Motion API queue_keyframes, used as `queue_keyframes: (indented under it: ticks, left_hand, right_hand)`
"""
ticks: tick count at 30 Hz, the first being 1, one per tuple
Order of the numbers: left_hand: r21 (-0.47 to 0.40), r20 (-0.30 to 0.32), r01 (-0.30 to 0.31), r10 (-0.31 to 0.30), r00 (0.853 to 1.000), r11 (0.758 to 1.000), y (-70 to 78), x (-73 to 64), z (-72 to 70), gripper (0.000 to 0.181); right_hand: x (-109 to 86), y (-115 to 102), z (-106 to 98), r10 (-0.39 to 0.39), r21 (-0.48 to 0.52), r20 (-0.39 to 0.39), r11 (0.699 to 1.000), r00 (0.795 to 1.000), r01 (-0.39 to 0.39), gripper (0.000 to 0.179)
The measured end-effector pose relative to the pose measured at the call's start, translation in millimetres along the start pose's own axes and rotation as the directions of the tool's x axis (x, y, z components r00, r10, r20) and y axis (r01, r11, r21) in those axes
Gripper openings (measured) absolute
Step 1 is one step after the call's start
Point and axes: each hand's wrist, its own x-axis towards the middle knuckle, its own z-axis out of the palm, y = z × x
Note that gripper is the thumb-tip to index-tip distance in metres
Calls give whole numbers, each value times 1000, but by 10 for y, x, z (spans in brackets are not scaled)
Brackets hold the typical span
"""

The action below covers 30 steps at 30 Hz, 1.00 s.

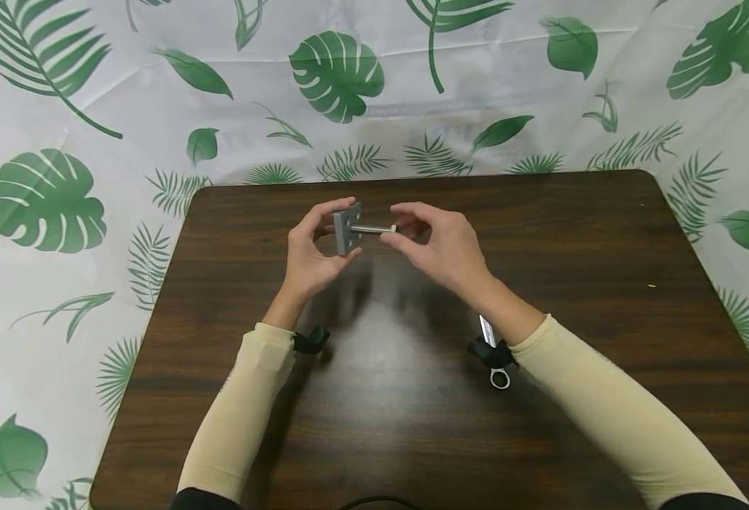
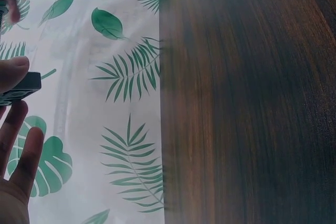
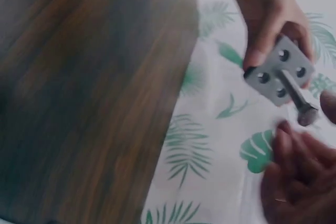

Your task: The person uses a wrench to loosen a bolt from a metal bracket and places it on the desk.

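My left hand grips a grey square plate by its edges, thumb below and fingers above in the head view. Several holes pierce the plate, as the right wrist view shows. From its middle a long metal bolt sticks out toward the right, with its hexagonal head at the free end. Around that head my right hand is spread, thumb and fingers apart. In the right wrist view a gap shows between the bolt head and the right fingers.
A wrench lies on the dark wood table, partly covered by the right wrist's black strap. A small yellow bit is on the right. Behind stands a leaf-print sheet. A black cable shows at the near edge.
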Motion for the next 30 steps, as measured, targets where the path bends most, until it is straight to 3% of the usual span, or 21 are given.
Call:
queue_keyframes:
  ticks: [2, 4, 6, 9, 11, 13, 16, 17, 19, 21, 22, 24, 26, 28, 30]
  left_hand:
    - [0, -3, 2, -2, 1000, 1000, 0, -2, -2, 63]
    - [1, -6, -3, 3, 1000, 1000, -4, 0, -2, 63]
    - [5, -9, -10, 10, 1000, 1000, -5, 2, -2, 63]
    - [10, -4, -23, 23, 1000, 1000, -8, 9, -3, 62]
    - [13, -2, -28, 28, 1000, 1000, -7, 9, -5, 61]
    - [11, -1, -29, 29, 1000, 1000, -8, 10, -7, 61]
    - [8, -6, -26, 26, 1000, 1000, -10, 7, -6, 61]
    - [5, -6, -26, 26, 1000, 1000, -10, 8, -6, 61]
    - [5, -4, -25, 25, 1000, 1000, -10, 9, -7, 61]
    - [5, -1, -29, 29, 1000, 1000, -6, 10, -9, 61]
    - [4, 0, -30, 30, 1000, 1000, -6, 10, -10, 61]
    - [6, 0, -32, 32, 999, 999, -1, 9, -12, 62]
    - [7, -2, -33, 33, 999, 999, 1, 8, -13, 62]
    - [10, -5, -32, 32, 999, 999, 3, 11, -13, 62]
    - [11, -8, -33, 33, 999, 999, 2, 14, -14, 62]
  right_hand:
    - [22, -22, -25, 158, 92, 83, 982, 984, -165, 35]
    - [45, -33, -46, 264, 161, 173, 943, 949, -292, 41]
    - [58, -41, -59, 307, 207, 232, 912, 923, -356, 44]
    - [66, -53, -74, 301, 244, 258, 899, 918, -364, 34]
    - [66, -61, -78, 271, 232, 235, 917, 933, -324, 27]
    - [63, -65, -79, 208, 181, 188, 953, 960, -242, 21]
    - [51, -47, -63, 10, 10, 89, 1000, 996, -11, 22]
    - [46, -36, -56, -73, -64, 57, 995, 996, 77, 23]
    - [39, -10, -44, -219, -175, 11, 960, 976, 218, 24]
    - [38, 9, -39, -299, -223, -4, 931, 954, 290, 27]
    - [38, 12, -39, -296, -210, -2, 934, 955, 289, 29]
    - [37, 2, -49, -209, -147, 2, 967, 978, 207, 32]
    - [39, -19, -64, -62, -77, 19, 995, 998, 63, 34]
    - [45, -46, -83, 102, -5, 57, 995, 993, -102, 33]
    - [52, -74, -100, 234, 43, 107, 970, 966, -240, 38]
